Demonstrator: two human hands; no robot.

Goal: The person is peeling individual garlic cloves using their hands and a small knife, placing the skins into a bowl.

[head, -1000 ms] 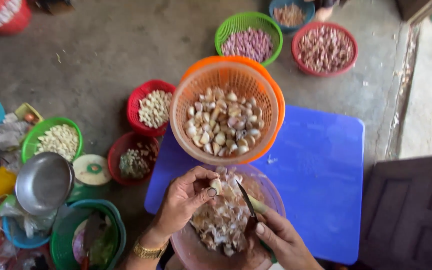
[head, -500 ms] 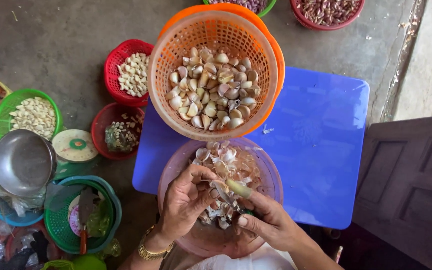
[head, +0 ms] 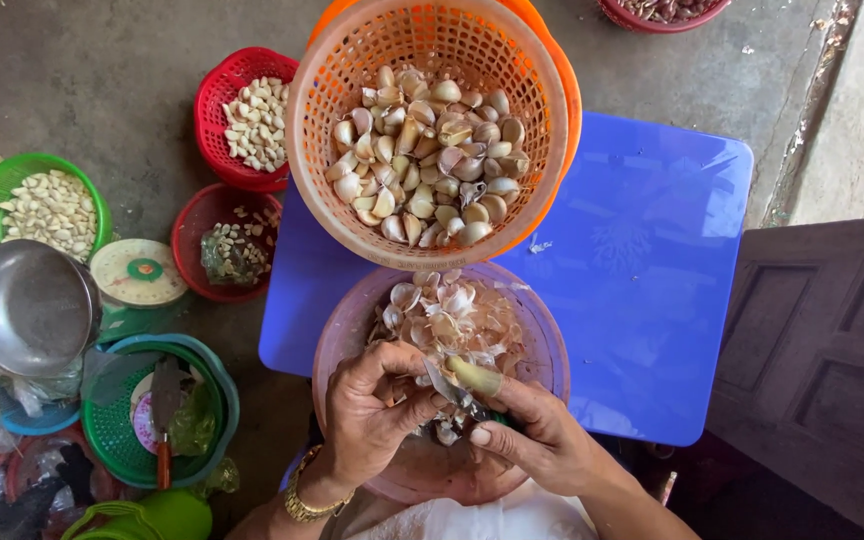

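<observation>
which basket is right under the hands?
The pinkish-purple basket full of papery garlic skins, nearest the person. Both hands, left hand and right hand, work above it; the orange basket holds unpeeled cloves.

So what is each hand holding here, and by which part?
The left hand pinches a garlic clove by its end in its fingertips. The right hand grips a small knife by its handle; blade meets clove.

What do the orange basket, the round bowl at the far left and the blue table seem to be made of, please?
Orange basket: moulded plastic, judging by its even lattice and bright colour.
Round bowl: probably steel, grey and softly reflective.
Blue table: likely plastic, with a smooth glossy top and rounded corners.
</observation>
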